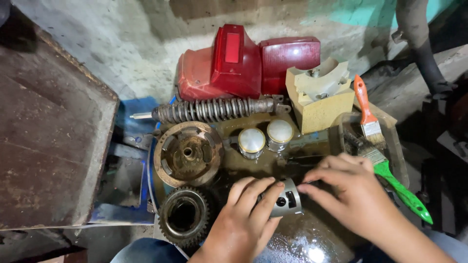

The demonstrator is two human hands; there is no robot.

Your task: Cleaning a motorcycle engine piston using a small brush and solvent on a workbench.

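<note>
Both of our hands meet on a grey metal piston (pixel 287 199), which sits over the oily tray (pixel 312 238) at the bottom middle of the view. Our left hand (pixel 243 219) wraps its fingers (pixel 265 195) around the piston and holds it; our right hand (pixel 351 192) pinches narrowly at the piston's upper right edge, though we cannot tell what it grips there. Just above the piston stand two more pistons (pixel 265 139) with pale crowns. Left of the piston lie a rusty round hub (pixel 187 153) and a toothed gear (pixel 184 214). Above them rests a coil spring shock absorber (pixel 209 109). Right of the piston lies a green-handled brush (pixel 397 187) and an orange-handled brush (pixel 368 114).
</note>
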